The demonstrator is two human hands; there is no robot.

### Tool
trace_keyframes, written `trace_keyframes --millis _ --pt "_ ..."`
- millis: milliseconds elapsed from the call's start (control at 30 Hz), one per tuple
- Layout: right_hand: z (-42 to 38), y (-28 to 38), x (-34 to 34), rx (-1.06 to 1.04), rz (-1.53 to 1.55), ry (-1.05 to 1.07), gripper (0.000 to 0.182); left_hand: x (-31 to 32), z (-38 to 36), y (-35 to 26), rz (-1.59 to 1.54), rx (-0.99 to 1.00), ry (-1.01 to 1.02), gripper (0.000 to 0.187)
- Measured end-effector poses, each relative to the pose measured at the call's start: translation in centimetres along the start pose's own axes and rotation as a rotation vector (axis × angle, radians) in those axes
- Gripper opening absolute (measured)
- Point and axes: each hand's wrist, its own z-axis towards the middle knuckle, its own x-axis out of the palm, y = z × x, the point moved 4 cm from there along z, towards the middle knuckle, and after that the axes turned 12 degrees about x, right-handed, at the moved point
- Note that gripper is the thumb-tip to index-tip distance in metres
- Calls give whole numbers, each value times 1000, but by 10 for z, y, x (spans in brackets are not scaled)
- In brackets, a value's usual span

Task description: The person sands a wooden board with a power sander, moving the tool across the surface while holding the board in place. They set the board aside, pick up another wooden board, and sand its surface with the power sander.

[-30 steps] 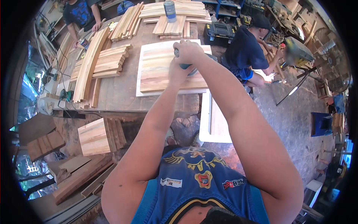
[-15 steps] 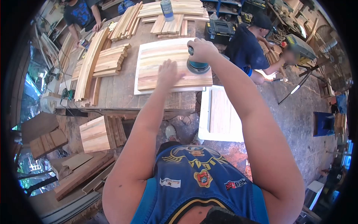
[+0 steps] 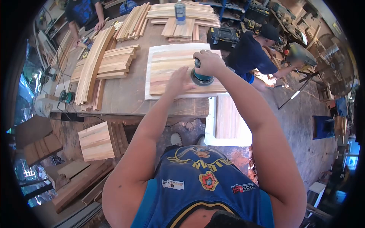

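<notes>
My right hand is wrapped round the top of a teal and black power sander, whose round base rests on a striped wooden panel. The panel lies flat on a white board at the near edge of the workbench. Left of the sander, my left hand lies on the panel with its fingers spread, holding nothing.
Stacked wood strips lie on the workbench, with a spray can behind. One person stands at the back left; another works at the right. A second panel is below the bench edge.
The view has shifted, so the bench things appear a little lower and further right. My right hand and the sander are closer to my left hand over the panel.
</notes>
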Motion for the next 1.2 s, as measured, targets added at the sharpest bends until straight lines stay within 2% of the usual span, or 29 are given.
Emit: trace_keyframes --millis 100,167,300,367,467,567,700,767,900,967,1200 --pt "11 36 5 -40 -1 10 53 -13 1 -7 -171 -23 -110 100" --pt "20 63 8 -59 2 14 53 -22 0 -7 -481 -149 -235 93" --pt "32 116 14 -113 -19 25 51 -43 -17 2 -465 -281 -410 87" --pt "34 140 16 -165 22 19 49 -56 -27 11 -347 -334 -492 78" --pt "38 172 22 -184 25 31 50 -76 -50 28 -296 -415 -461 75" --pt "39 197 24 -212 32 17 52 -97 -64 37 -309 -377 -419 76" --pt "37 216 33 -229 34 -14 55 -85 -87 64 -198 -321 -509 72" --pt "28 219 36 -237 36 -4 53 -76 -100 66 -293 -429 -436 66" --pt "18 219 34 -244 83 23 54 -67 -110 72 -262 -399 -423 63" --pt "12 219 32 -239 78 48 55 -62 -113 74 -226 -402 -444 87" --pt "-4 184 26 -254 92 35 53 -69 -93 15 -234 -419 -451 85"
